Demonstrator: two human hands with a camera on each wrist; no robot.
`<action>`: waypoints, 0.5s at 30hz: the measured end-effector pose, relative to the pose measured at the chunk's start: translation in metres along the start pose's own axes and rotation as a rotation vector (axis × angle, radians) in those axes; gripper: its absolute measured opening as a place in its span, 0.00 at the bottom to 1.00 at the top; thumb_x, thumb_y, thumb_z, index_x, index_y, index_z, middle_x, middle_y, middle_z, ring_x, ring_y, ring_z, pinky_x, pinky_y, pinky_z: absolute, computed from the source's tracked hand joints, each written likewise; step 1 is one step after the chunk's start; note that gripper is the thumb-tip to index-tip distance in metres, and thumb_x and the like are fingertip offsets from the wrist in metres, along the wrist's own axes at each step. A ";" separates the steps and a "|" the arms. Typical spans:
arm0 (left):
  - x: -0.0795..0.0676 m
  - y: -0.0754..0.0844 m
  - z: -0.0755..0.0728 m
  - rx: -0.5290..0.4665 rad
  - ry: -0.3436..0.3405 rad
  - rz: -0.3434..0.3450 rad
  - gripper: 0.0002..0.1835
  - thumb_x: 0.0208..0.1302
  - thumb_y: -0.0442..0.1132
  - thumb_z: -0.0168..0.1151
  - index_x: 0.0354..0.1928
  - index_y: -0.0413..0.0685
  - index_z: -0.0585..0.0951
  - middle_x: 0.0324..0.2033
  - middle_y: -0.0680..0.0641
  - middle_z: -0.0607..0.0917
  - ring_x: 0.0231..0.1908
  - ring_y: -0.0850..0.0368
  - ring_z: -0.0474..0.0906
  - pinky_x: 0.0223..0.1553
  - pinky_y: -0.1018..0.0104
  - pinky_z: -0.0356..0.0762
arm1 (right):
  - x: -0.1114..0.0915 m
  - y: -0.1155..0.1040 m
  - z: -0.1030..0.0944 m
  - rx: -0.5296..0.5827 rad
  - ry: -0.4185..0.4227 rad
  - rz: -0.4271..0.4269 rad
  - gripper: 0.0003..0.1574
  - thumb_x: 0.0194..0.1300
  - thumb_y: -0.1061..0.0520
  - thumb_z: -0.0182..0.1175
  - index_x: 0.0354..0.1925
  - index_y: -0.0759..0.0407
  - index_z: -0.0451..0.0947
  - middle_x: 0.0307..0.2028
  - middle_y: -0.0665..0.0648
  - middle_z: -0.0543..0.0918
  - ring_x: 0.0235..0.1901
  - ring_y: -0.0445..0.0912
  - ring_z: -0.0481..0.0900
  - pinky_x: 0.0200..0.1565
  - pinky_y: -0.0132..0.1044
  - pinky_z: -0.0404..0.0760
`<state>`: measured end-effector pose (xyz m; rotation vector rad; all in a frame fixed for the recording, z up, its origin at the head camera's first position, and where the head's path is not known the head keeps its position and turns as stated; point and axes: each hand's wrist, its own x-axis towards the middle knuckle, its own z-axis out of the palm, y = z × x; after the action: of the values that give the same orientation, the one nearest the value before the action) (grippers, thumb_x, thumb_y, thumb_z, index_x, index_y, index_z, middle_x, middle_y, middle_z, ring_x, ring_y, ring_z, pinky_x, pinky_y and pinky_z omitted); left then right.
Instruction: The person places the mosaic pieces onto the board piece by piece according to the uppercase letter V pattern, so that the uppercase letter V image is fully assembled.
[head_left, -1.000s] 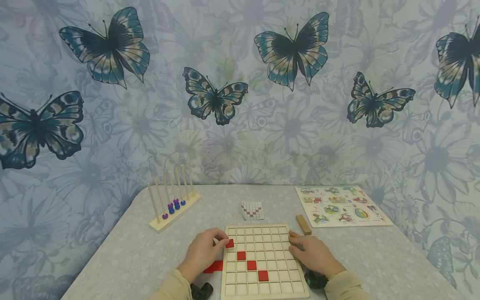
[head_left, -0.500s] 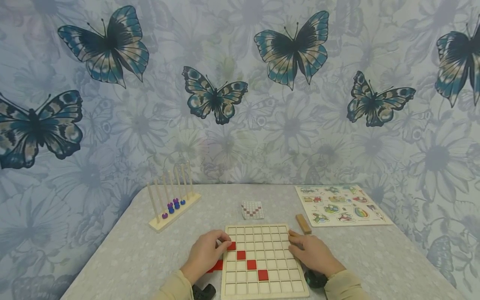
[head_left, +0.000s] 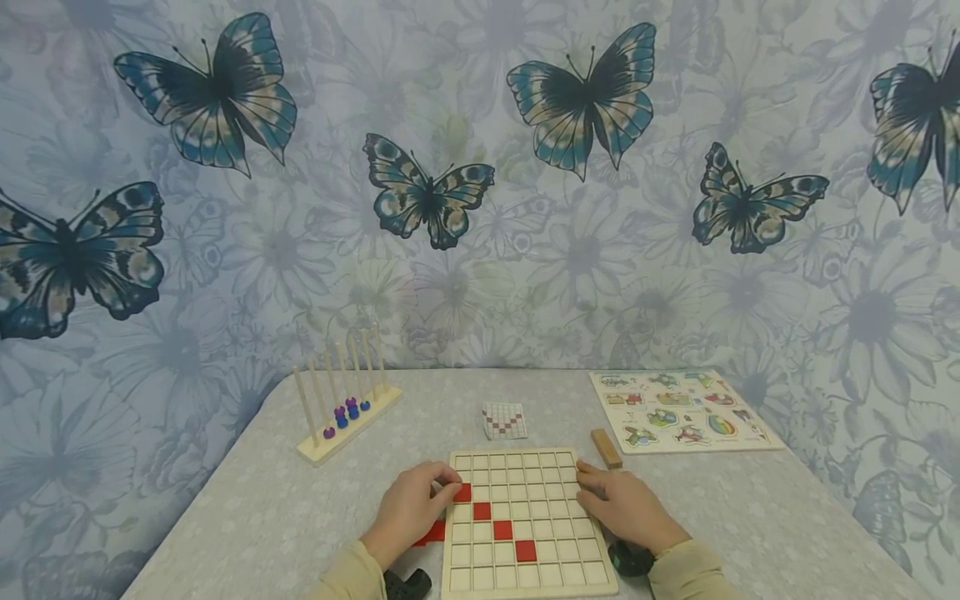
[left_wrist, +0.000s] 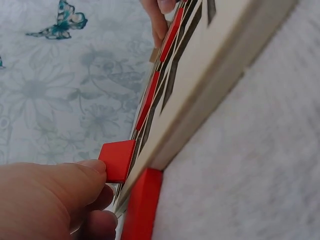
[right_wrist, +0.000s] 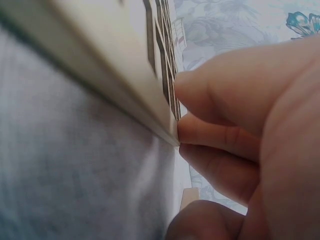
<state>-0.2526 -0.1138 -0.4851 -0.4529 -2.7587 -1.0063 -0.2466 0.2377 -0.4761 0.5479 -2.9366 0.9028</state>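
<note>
A wooden board with a square grid point(head_left: 558, 525) lies in front of me, three red tiles seated in a diagonal on it, one of them a red tile point(head_left: 502, 530) near the middle. My left hand point(head_left: 412, 504) pinches another red tile point(left_wrist: 119, 160) between thumb and fingers at the board's left column; in the left wrist view this tile is tilted over its cell. My right hand point(head_left: 626, 507) holds the board's right edge, thumb over the rim and fingertips against the side. More red tiles point(head_left: 431, 533) lie against the board's left side, partly hidden by my left hand.
Behind the board stands a small pattern card point(head_left: 506, 421) with a red V of squares. A wooden block point(head_left: 607, 448) and a picture puzzle point(head_left: 682, 417) lie at the back right. A peg stand with beads point(head_left: 352, 423) is at the back left. Black devices sit under both wrists.
My left hand has moved slightly right, bringing its red tile from the board's left rim over the left column. The right hand has stayed on the board's edge.
</note>
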 end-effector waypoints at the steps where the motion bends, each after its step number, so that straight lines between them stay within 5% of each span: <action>1: 0.000 -0.001 0.000 0.000 -0.001 0.001 0.03 0.69 0.48 0.68 0.39 0.62 0.85 0.35 0.63 0.85 0.27 0.71 0.73 0.28 0.71 0.72 | 0.000 0.000 0.000 0.001 0.000 -0.002 0.28 0.73 0.49 0.63 0.63 0.63 0.80 0.69 0.59 0.76 0.65 0.61 0.78 0.61 0.61 0.76; 15: 0.003 -0.003 -0.002 -0.007 -0.039 -0.008 0.03 0.69 0.48 0.68 0.39 0.62 0.87 0.35 0.61 0.83 0.27 0.70 0.73 0.27 0.69 0.72 | 0.001 0.001 0.001 -0.001 0.005 0.008 0.28 0.73 0.48 0.63 0.63 0.62 0.80 0.69 0.57 0.76 0.66 0.60 0.76 0.62 0.60 0.75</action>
<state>-0.2560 -0.1162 -0.4848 -0.4674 -2.7945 -1.0199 -0.2473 0.2377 -0.4775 0.5330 -2.9365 0.9028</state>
